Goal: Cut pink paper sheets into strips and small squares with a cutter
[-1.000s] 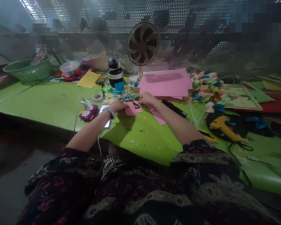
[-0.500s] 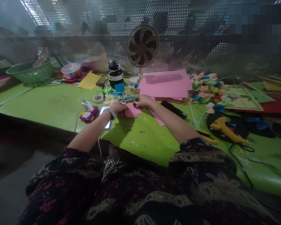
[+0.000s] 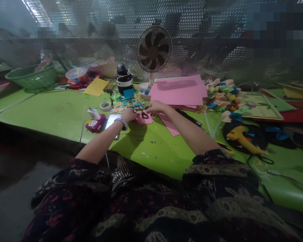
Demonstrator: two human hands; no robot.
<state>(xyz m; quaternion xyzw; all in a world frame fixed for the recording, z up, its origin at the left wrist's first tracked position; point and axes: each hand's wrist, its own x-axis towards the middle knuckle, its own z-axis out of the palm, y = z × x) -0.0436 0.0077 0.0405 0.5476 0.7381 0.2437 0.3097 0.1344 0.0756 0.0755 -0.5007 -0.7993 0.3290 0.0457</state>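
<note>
A small piece of pink paper (image 3: 148, 121) lies on the green table between my hands. A pair of dark-handled scissors (image 3: 144, 115) rests on it, loops toward me. My left hand (image 3: 128, 115), with a light band on the wrist, is closed at the left edge of this paper, and its fingertips are partly hidden. Just right of the scissors, my right hand (image 3: 156, 107) has its fingers drawn together and pointing down; anything between them is too small to make out. Under my right forearm is a pink strip (image 3: 170, 126).
A lit phone (image 3: 112, 120) and a magenta tape dispenser (image 3: 95, 123) are left of my hands. Paper scraps (image 3: 133, 102), a black bottle (image 3: 124, 80), a fan (image 3: 154, 50) and pink sheets (image 3: 178, 90) stand behind. A yellow glue gun (image 3: 244, 139) lies right.
My right hand has come off the scissors' handles and shifted slightly up. The scissors now lie on the pink paper. My left hand has moved slightly right.
</note>
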